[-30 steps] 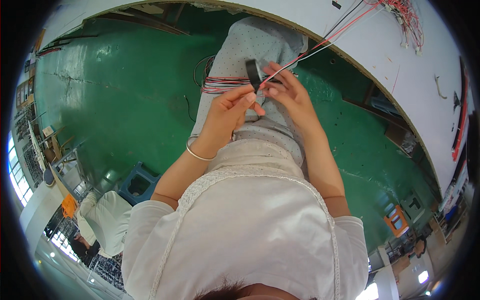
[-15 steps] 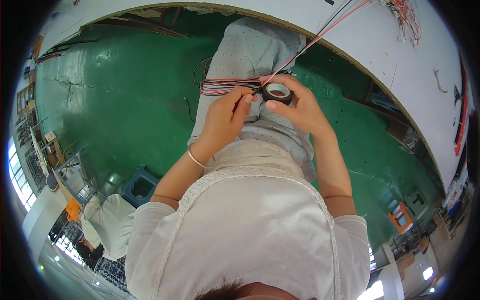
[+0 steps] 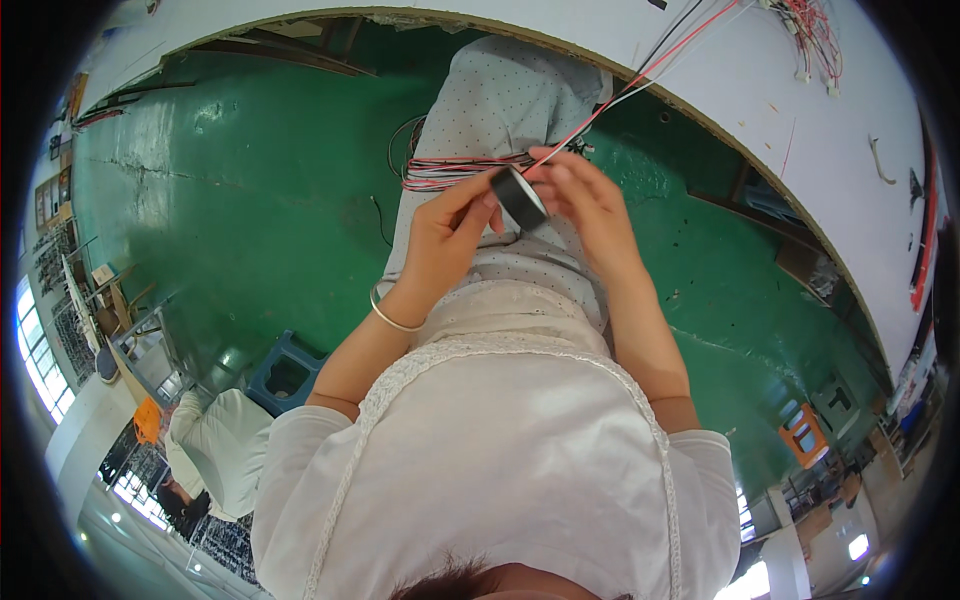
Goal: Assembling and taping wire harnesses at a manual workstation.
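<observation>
A roll of black tape (image 3: 513,200) with a pale core stands tilted between my hands, above my lap. My left hand (image 3: 447,232) is closed, its fingers against the left side of the roll; the fingertips are partly hidden. My right hand (image 3: 596,208) is just right of the roll, its fingers apart and slightly curled by the wires. Red, black and white wires (image 3: 598,112) rise from between the hands to the table edge. Across my thigh lies a looped bundle of the same coloured wires (image 3: 440,174).
A white table (image 3: 740,130) curves round the front, with a tangle of thin wires (image 3: 812,40) on it. A blue stool (image 3: 285,372) is at the left and an orange stool (image 3: 803,436) at the right on the green floor (image 3: 270,200). Another person (image 3: 222,450) sits at lower left.
The roll has moved left and tipped from my right hand toward my left fingers. My right hand's fingers have loosened from round it.
</observation>
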`<state>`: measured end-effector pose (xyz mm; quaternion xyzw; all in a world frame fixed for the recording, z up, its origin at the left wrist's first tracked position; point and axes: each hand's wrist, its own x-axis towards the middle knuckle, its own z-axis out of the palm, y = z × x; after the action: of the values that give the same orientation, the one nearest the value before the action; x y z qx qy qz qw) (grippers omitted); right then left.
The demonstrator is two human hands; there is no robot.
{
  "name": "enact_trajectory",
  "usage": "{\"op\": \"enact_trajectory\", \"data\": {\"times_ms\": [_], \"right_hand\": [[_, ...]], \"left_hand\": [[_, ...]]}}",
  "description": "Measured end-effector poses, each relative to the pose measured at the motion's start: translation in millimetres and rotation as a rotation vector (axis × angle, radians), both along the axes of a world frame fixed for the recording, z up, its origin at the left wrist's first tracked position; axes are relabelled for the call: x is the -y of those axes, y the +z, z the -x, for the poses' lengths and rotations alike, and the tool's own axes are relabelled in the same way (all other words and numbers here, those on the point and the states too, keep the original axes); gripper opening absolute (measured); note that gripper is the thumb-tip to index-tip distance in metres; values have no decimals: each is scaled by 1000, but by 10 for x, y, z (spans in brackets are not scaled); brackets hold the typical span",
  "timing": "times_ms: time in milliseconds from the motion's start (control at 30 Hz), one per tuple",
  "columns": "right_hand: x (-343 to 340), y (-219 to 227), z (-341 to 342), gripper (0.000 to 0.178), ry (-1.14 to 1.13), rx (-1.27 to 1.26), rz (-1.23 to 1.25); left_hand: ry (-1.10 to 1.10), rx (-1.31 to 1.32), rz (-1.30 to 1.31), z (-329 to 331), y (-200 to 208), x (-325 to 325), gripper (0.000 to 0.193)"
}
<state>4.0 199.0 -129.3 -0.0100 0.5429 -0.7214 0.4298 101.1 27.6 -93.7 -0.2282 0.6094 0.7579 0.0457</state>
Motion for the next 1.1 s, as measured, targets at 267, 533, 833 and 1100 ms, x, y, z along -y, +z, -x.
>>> {"op": "enact_trajectory", "data": {"times_ms": [267,533,833,1100], "right_hand": [[-45,304,-39,46,137,-129,-61],[-13,-70,181,44,130,-833,-153],[226,-257,189,44,78,-288,107],[289,-29,124,38,52,-738,-100]], "left_hand": [[-37,-406,1022,40,41,-84,25],[-163,119,-414,28,-108,177,25],[-133,244,-492,245,-23,220,29],[-183,-25,183,331,-51,258,18]]}}
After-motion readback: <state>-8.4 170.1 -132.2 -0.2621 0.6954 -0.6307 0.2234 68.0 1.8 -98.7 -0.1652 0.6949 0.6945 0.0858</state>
